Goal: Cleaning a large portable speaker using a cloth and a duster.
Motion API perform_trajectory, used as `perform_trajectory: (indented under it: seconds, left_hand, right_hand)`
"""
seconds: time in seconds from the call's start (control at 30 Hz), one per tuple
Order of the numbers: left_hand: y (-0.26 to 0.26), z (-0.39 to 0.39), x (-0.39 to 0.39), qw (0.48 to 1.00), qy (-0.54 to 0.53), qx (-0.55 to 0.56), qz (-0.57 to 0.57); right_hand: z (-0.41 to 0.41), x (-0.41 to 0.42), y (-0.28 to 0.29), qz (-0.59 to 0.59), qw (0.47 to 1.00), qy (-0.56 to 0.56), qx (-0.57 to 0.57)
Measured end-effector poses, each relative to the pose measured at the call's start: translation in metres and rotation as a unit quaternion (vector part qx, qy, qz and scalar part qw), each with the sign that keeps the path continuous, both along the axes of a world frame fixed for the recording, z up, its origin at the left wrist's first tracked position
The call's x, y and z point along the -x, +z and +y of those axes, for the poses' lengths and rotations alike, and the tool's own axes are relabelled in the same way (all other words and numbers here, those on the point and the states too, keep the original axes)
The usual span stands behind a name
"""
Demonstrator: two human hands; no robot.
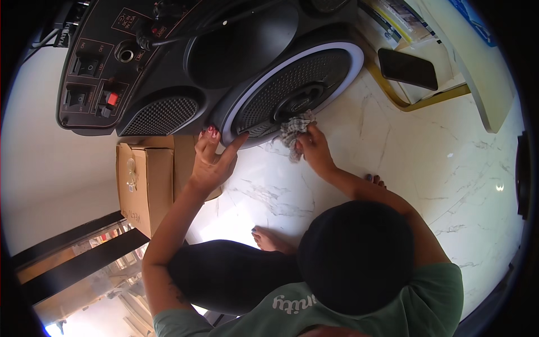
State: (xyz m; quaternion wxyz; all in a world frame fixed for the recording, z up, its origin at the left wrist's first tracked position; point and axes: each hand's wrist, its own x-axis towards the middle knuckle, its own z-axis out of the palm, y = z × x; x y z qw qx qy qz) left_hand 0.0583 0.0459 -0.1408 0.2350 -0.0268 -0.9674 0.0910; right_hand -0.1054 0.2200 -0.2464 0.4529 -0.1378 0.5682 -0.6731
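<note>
A large black party speaker [162,76] stands in front of me, its round perforated woofer grille [269,99] ringed by a pale light strip [353,63]. My right hand [316,151] grips a crumpled patterned cloth [294,128], which lies against the lower edge of the grille, beside its centre cap [300,101]. At the left of the ring rests my left hand [214,162], fingers spread and holding nothing. Its index finger touches the grille's edge, and the other fingertips are on the speaker body. A smaller mesh grille [162,117] is just above that hand.
A control panel [90,84] with switches and a plugged cable [185,41] forms the speaker's left end. Cardboard boxes [145,181] stand at the left. A smartphone [407,68] lies on a gold-edged shelf [414,105] at the right. My bare foot [269,240] is on the marble-patterned floor [269,189].
</note>
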Motion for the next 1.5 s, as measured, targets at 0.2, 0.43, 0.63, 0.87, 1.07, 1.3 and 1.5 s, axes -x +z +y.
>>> perform_trajectory:
  seconds: [0.2,0.43,0.63,0.87,1.07,1.3,1.5]
  left_hand:
    - [-0.002,0.003,-0.001,1.000,0.007,-0.007,0.003]
    - [-0.005,0.001,-0.002,1.000,0.011,-0.001,0.017]
    - [-0.006,0.003,-0.002,1.000,0.015,-0.014,0.012]
    - [-0.005,0.001,-0.004,1.000,0.003,-0.008,0.012]
    - [-0.003,0.001,-0.005,1.000,0.012,-0.008,-0.006]
    - [-0.012,0.000,-0.001,0.999,0.001,0.016,0.036]
    - [-0.015,-0.004,-0.003,0.999,-0.001,0.027,0.031]
  right_hand:
    - [-0.019,0.012,0.030,-0.453,0.891,-0.014,0.030]
    - [-0.007,0.039,0.033,-0.581,0.806,0.039,0.104]
    - [-0.021,0.032,0.050,-0.626,0.776,0.047,0.057]
    - [-0.015,0.031,0.047,-0.676,0.711,0.108,0.159]
    - [0.018,0.052,0.079,-0.270,0.957,-0.051,0.098]
    - [-0.002,0.047,0.001,0.300,0.951,-0.040,0.061]
    - [0.005,0.053,0.034,0.272,0.962,0.031,0.009]
